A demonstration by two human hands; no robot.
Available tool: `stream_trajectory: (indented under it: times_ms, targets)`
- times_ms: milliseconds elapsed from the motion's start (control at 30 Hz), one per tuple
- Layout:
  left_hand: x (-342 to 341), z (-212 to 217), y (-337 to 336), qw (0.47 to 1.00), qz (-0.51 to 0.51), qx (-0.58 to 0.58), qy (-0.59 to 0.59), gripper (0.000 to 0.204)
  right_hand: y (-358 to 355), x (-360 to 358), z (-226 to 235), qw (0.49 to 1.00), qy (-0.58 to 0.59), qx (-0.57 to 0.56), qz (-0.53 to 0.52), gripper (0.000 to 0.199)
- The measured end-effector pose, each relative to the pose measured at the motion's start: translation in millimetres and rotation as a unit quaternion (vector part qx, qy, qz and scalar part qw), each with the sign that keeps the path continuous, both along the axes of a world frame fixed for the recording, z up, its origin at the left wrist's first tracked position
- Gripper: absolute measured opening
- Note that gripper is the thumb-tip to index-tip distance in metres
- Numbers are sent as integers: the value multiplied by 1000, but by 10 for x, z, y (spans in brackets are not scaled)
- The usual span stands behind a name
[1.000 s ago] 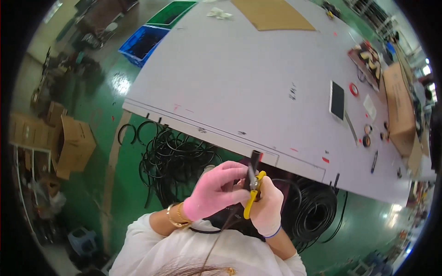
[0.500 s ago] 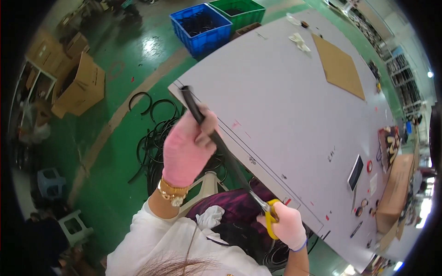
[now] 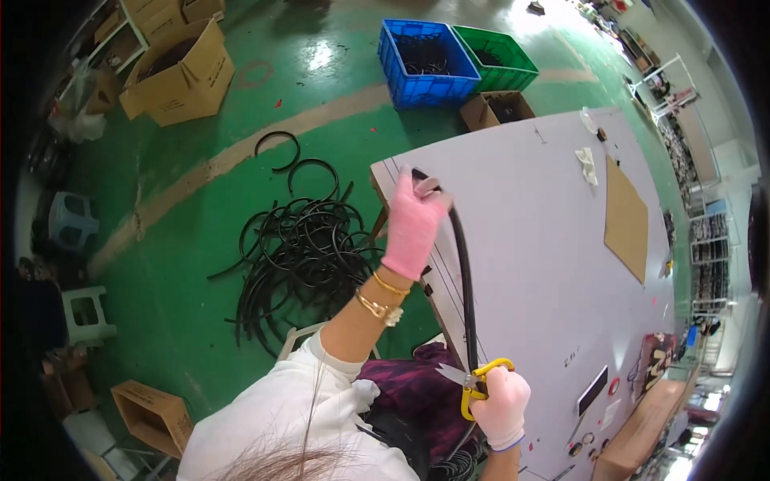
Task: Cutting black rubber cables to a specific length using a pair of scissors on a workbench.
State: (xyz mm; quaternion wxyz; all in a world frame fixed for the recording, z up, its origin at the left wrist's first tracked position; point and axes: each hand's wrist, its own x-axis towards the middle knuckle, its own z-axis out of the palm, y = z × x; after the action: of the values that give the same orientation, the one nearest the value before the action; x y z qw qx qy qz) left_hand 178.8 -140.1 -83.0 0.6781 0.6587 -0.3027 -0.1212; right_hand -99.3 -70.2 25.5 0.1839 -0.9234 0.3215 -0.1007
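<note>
Fingers (image 3: 425, 188) of your left hand (image 3: 413, 228) squeeze the long bendy black rubber hose (image 3: 464, 272) at 12 o'clock; your right hand (image 3: 501, 405) grips yellow-handled scissors (image 3: 473, 381) at 5 o'clock. It looks light and floppy, so hold near the end.

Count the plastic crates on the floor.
2: a blue crate beyond the table's far end, and a green crate touching its right side. Others may be out of frame.

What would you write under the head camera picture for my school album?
A pink-gloved left hand stretches a black hose along a grey table while the right hand holds yellow-handled scissors against it.
</note>
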Motion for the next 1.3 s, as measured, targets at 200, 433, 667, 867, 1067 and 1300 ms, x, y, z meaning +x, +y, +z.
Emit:
stream_trajectory:
  times_ms: [200,433,667,867,1067,1300]
  targets:
    - [87,139,112,926,-38,92,-363,47,-201,-14,-134,994,75,-37,64,31]
    - [572,122,5,866,-234,173,-407,38,-233,-24,-369,999,28,-8,23,26]
    - [751,127,-16,878,-249,149,-382,44,-267,41,-415,991,-2,122,-50,30]
    - [761,25,1,902,-179,87,-382,38,-289,132,-360,981,-10,172,-86,24]
    - [755,-20,8,915,-150,38,-372,35,-322,92,-350,970,6,210,-122,20]
    - [759,3,85,907,-154,78,-385,29,-303,176,-288,969,8,209,-129,20]
